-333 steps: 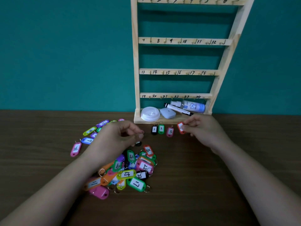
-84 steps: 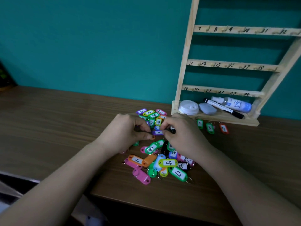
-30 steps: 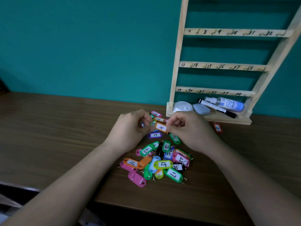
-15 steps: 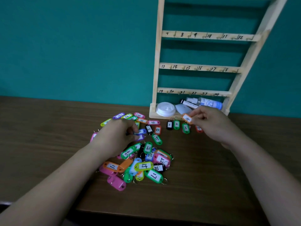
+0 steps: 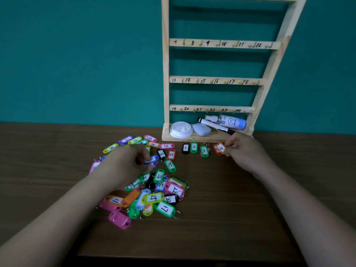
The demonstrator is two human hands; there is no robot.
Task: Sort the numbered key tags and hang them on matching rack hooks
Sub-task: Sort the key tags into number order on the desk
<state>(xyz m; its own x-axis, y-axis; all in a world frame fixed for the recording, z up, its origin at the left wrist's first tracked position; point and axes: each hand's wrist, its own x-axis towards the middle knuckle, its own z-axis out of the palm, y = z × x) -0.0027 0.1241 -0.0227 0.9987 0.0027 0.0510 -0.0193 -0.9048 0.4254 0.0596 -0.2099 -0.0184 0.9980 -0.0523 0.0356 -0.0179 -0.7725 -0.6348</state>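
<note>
Sorting is at an early stage. The right grip [image 5: 242,151] pinches an orange tag [image 5: 221,148], closing a short row [image 5: 193,147] just to its left. The left grip [image 5: 125,162] holds a blue tag [image 5: 153,159] above the unsorted pile [image 5: 154,198]. The rack [image 5: 165,74] hooks in view are bare.

Looks a plain room (teal wall [image 5: 77,64], wooden table [image 5: 231,218]).

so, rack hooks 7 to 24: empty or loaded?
Empty. No tag hangs on those three rails of the rack; the black 1 tag and its neighbours lie on the table below.
</note>
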